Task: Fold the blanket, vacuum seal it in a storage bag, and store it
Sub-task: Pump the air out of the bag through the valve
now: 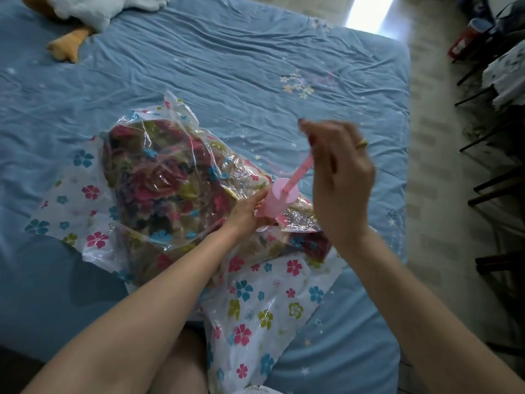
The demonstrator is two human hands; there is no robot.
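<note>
Blanket (159,177) lies bundled inside storage bag (93,200) at centre of frame, on blue bed sheet (227,52). Judged soft and bulky, still springy with trapped air; should flatten and stiffen as air leaves. Bag film looks thin, slick, crinkly, probably easy to snag or slip; loose flowered margins spread toward lower centre and left.

Pink hand pump (279,201) stands upright on bag just right of centre, rod (298,173) drawn up. Left hand (247,211) grips pump barrel near its base, steadying it. Right hand (338,169) raised above, fingers curled round top of rod; handle itself not visible, so exact grip is a guess.

Best hold, as judged: barrel low down, pressed square to valve, other hand on rod handle. Later carry bag from beneath the bundle, not by loose film.

Hidden or unclear: valve under pump base, only a pale disc edge showing; bag's zip seal cannot be made out; right hand blurred. Plush toy (85,12) cut off at upper left; dark furniture (494,177) along right edge indistinct
</note>
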